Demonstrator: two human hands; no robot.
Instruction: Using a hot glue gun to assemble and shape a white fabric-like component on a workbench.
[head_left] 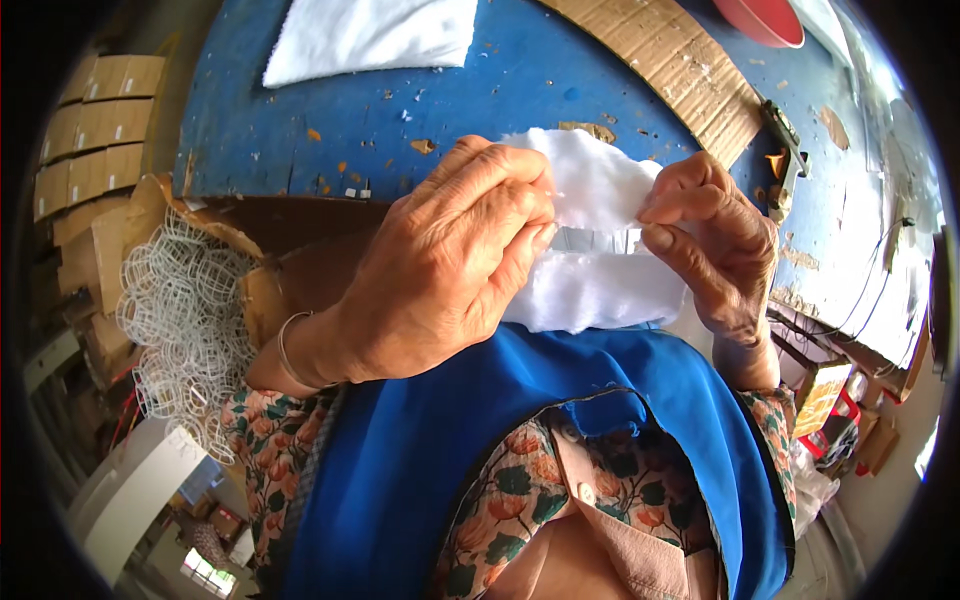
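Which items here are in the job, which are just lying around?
In hand: white padding piece, pinched by left hand and right hand.
Lying about: white sheet, cardboard strip, wire frames, red bowl, blue table.

A bright blue apron (450,440) is worn over a floral blouse (530,500) printed with orange flowers and dark green leaves on a pale ground. A thin metal bangle (288,350) is seen round the left wrist. Pale buttons are sewn down the blouse front.
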